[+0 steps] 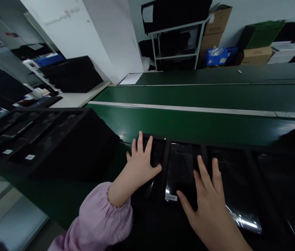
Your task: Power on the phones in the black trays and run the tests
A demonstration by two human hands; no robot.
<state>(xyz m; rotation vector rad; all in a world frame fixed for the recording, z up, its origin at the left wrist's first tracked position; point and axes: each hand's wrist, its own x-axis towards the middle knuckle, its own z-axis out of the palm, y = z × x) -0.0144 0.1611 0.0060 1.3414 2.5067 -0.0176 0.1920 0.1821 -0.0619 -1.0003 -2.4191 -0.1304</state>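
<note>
A black foam tray (166,157) lies before me, its compartments holding dark glossy flat panels that look like phone screens. Over the leftmost compartment, my left hand (139,164) is spread palm down, thumb reaching toward the divider, partly covering the panel (158,150) there. My right hand (210,202) is open with fingers apart. Its thumb tip is by the white label of the second panel (180,167), and its other fingers reach across toward the third panel (232,174). Whether either hand presses on a panel I cannot tell. Another panel (275,181) lies at the far right.
On the left stands a tall stack of black foam trays (92,146), with labelled panels in the top one. Behind runs a green work surface (163,122) with a white strip (179,108). A metal rack (176,55), cartons (257,55) and a blue bin (217,57) stand by the wall.
</note>
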